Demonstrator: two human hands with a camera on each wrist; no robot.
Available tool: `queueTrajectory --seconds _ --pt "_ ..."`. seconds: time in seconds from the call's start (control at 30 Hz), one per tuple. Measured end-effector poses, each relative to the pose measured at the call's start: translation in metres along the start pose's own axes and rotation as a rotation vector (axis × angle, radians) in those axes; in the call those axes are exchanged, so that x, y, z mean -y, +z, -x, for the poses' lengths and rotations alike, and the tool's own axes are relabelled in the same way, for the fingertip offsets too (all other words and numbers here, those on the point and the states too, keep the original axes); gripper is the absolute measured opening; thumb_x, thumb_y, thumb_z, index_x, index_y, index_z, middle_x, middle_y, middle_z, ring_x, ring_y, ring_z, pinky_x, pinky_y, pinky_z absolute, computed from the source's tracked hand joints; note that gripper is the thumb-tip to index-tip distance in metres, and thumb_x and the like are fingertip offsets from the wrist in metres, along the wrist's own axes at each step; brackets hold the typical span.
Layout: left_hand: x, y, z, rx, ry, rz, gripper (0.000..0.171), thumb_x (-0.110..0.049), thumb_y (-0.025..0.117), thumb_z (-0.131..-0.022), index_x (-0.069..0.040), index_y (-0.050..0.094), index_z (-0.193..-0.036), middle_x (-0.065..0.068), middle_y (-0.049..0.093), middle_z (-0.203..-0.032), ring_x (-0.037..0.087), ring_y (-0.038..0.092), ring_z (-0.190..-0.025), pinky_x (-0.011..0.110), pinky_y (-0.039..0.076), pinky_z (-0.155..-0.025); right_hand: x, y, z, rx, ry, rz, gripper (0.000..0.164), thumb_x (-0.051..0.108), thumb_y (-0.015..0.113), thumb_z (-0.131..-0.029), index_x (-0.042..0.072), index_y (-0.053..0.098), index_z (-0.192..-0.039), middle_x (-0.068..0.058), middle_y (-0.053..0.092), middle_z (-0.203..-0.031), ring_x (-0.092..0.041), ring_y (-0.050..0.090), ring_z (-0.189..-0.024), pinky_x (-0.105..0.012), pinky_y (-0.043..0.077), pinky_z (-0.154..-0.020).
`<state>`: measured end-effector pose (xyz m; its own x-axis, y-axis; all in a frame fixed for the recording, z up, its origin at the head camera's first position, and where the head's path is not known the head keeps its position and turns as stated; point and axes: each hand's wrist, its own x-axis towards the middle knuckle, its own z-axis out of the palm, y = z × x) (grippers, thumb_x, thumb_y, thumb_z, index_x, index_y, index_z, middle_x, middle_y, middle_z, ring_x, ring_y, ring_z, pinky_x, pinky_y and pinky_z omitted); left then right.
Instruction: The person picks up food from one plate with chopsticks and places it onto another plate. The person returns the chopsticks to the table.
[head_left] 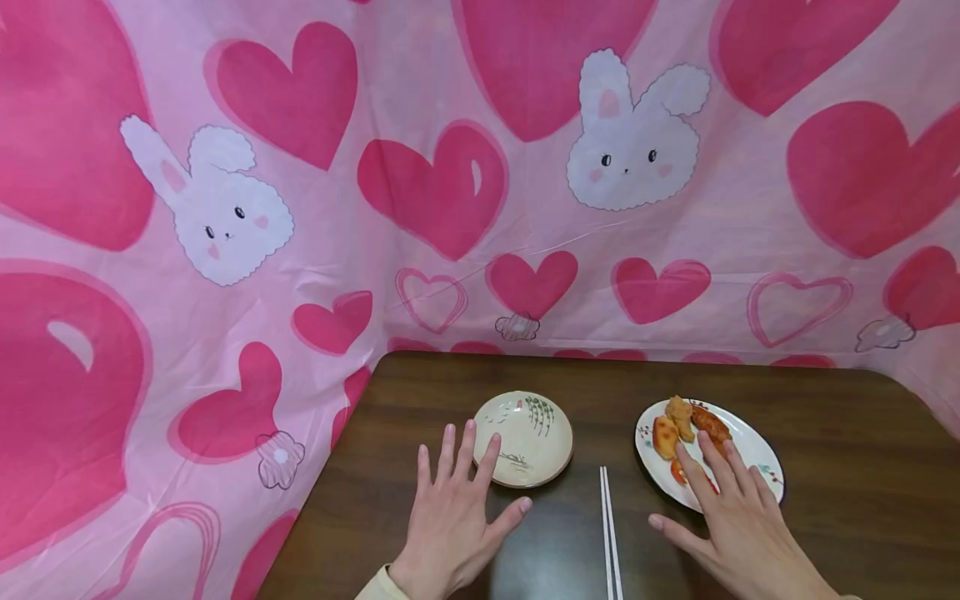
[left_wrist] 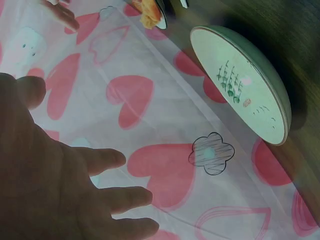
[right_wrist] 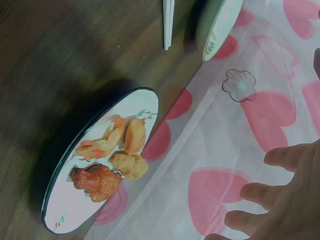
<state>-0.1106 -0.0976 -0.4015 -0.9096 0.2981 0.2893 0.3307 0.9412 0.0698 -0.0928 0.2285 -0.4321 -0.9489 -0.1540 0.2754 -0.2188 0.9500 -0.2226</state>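
My left hand (head_left: 453, 518) is spread with straight fingers, its fingertips overlapping the near-left rim of a round cream plate (head_left: 525, 437) in the head view. That plate carries a green plant print and no food. On the right, my right hand (head_left: 738, 521) also has its fingers extended and holds nothing. It hovers over the near side of an oval white plate (head_left: 750, 442) with a dark rim. Several pieces of food lie there: a browned chicken piece (right_wrist: 97, 182), a fried nugget (right_wrist: 129, 165), a yellow dumpling-like piece (right_wrist: 135, 136) and a shrimp (right_wrist: 102, 142).
Between the two plates lies a pair of white chopsticks (head_left: 610, 533), pointing away from me on the dark wooden table (head_left: 585, 383). Pink cloth (head_left: 540, 225) with hearts and rabbits hangs behind the table and along its left side.
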Motion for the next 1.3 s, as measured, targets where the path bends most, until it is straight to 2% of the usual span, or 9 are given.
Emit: queueTrajectory --seconds 0.23,0.5,0.73,0.8,0.87,0.97,1.07,1.2,1.3 --pt "0.001 0.002 0.0 -0.003 0.012 -0.013 0.077 -0.075 0.034 -0.088 -0.026 0.041 -0.147 0.011 0.032 -0.157 0.038 0.025 -0.146 0.065 0.019 -0.113 -0.003 -0.007 -0.003 -0.044 -0.002 -0.066 0.096 0.06 0.067 -0.079 0.013 0.027 -0.153 -0.024 0.023 -0.154 -0.048 0.012 -0.142 -0.067 -0.011 -0.112" --pt "0.0 0.001 -0.002 -0.021 0.015 -0.049 0.078 -0.076 0.033 -0.087 -0.025 0.042 -0.147 0.009 0.03 -0.158 0.037 0.025 -0.146 0.063 0.016 -0.114 -0.013 -0.015 -0.009 -0.15 -0.078 -0.066 0.096 0.053 0.076 -0.072 0.014 0.035 -0.149 -0.021 0.03 -0.15 -0.05 0.013 -0.142 -0.078 0.014 -0.102" --pt "-0.001 -0.002 -0.005 -0.011 0.008 -0.049 0.074 -0.072 0.035 -0.089 -0.026 0.041 -0.147 0.009 0.03 -0.158 0.036 0.025 -0.146 0.062 0.018 -0.114 -0.012 -0.023 -0.02 -0.233 -0.207 -0.114 0.087 0.039 0.082 -0.067 0.016 0.046 -0.143 -0.018 0.038 -0.145 -0.045 0.02 -0.141 -0.071 0.019 -0.108" --pt "-0.002 -0.002 -0.007 -0.008 -0.013 -0.004 0.072 -0.069 0.038 -0.09 -0.025 0.041 -0.147 0.009 0.029 -0.158 0.036 0.024 -0.147 0.062 0.018 -0.115 -0.009 -0.024 -0.023 -0.282 -0.282 -0.177 0.073 0.044 0.078 -0.074 0.015 0.054 -0.136 -0.016 0.043 -0.142 -0.036 0.023 -0.143 -0.056 0.022 -0.116" --pt "-0.002 -0.001 -0.013 -0.005 -0.05 0.087 0.07 -0.064 0.042 -0.091 -0.021 0.042 -0.147 0.011 0.029 -0.158 0.037 0.024 -0.146 0.061 0.019 -0.115 -0.005 -0.023 -0.025 -0.342 -0.371 -0.264 0.06 0.049 0.07 -0.082 0.014 0.061 -0.129 -0.013 0.05 -0.137 -0.024 0.029 -0.141 -0.039 0.026 -0.118" --pt "0.001 0.003 -0.026 -0.008 -0.166 0.368 0.063 -0.052 0.051 -0.093 -0.015 0.045 -0.143 0.011 0.035 -0.154 0.034 0.033 -0.142 0.056 0.028 -0.113 0.0 -0.016 -0.027 -0.441 -0.508 -0.388 0.05 0.053 0.056 -0.09 0.01 0.07 -0.113 -0.01 0.06 -0.121 -0.011 0.042 -0.129 -0.014 0.023 -0.113" --pt "0.008 0.014 -0.039 -0.039 -0.329 0.737 0.049 -0.039 0.058 -0.094 -0.012 0.052 -0.135 0.008 0.049 -0.136 0.026 0.053 -0.115 0.045 0.048 -0.095 0.005 -0.005 -0.025 -0.43 -0.549 -0.444 0.039 0.048 0.051 -0.095 0.016 0.072 -0.103 -0.003 0.063 -0.108 -0.008 0.047 -0.113 -0.012 0.027 -0.105" --pt "0.023 0.037 -0.05 -0.075 -0.54 1.121 0.036 -0.028 0.058 -0.095 -0.008 0.057 -0.125 0.009 0.053 -0.107 0.02 0.053 -0.078 0.029 0.05 -0.066 0.011 0.016 -0.02 -0.279 -0.546 -0.433 0.008 0.028 0.07 -0.088 0.029 0.069 -0.095 0.009 0.058 -0.101 -0.003 0.044 -0.101 -0.009 0.028 -0.093" --pt "0.033 0.055 -0.053 -0.076 -0.65 1.201 0.035 -0.024 0.057 -0.095 -0.004 0.056 -0.124 0.011 0.049 -0.103 0.021 0.052 -0.069 0.026 0.047 -0.059 0.015 0.031 -0.019 -0.147 -0.585 -0.422 0.038 0.004 0.08 -0.068 0.032 0.069 -0.092 0.014 0.056 -0.1 -0.001 0.043 -0.097 -0.009 0.033 -0.085"
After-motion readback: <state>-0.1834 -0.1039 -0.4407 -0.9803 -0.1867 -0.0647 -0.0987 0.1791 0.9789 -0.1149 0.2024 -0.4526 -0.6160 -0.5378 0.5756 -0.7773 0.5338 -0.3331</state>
